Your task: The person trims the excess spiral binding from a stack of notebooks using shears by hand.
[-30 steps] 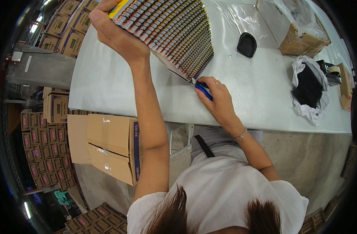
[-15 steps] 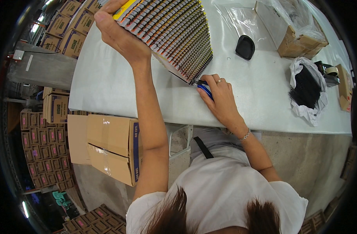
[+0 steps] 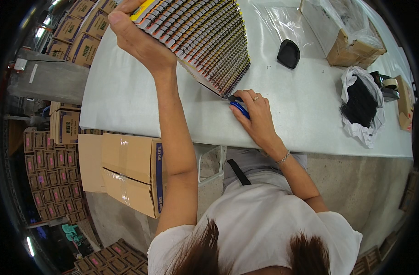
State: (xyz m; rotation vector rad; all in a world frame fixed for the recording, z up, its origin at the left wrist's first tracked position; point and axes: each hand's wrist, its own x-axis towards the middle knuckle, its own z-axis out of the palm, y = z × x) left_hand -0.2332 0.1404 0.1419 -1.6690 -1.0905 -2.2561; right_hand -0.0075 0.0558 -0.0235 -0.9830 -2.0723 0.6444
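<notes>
A thick stack of spiral-bound notebooks (image 3: 205, 43) stands tilted on the white table, with rows of dark coils facing me and a strip of yellow at its upper left. My left hand (image 3: 143, 50) grips the stack's upper left edge, its thumb showing and the other fingers partly hidden. At the lower right corner of the stack, my right hand (image 3: 261, 120) is closed around small blue-handled cutting pliers (image 3: 239, 109). The plier jaws are at the ends of the coils; whether they bite on a wire is too small to tell.
Beyond my right hand lie a black cup-shaped piece (image 3: 288, 54) and tiny wire bits. Farther right are a carton with clear plastic (image 3: 356, 52), black coils on white wrapping (image 3: 359, 103) and a tape dispenser (image 3: 389, 87). A cardboard box (image 3: 129, 174) sits left below the table edge.
My right hand and the pliers have shifted slightly, with the blue handle a little lower. My left hand and the notebook stack have barely moved.
</notes>
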